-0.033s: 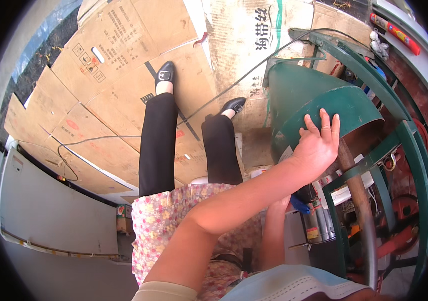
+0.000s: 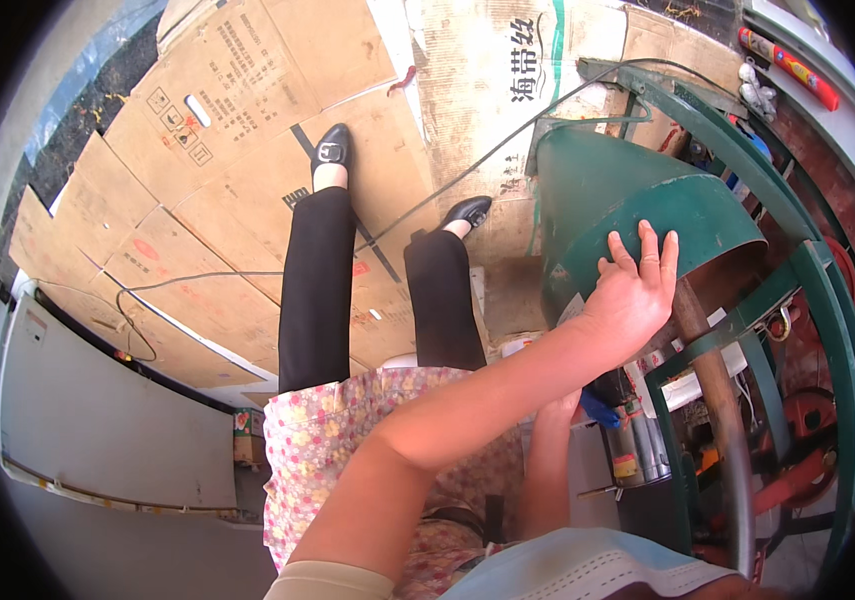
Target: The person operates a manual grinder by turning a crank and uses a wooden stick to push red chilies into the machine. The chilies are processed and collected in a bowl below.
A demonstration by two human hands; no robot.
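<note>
While cardboard (image 2: 212, 200) lies underfoot, the left grip (image 2: 631, 298) rests splayed, empty, on a green drum (image 2: 702, 212) — right grip (image 2: 559, 404) unclear.

Green metal hopper (image 2: 612, 190), curved sheet wall, paint worn along the edge, tilted, at right, open mouth facing right and near, brownish inside, beside green frame (image 2: 827, 310).
</note>
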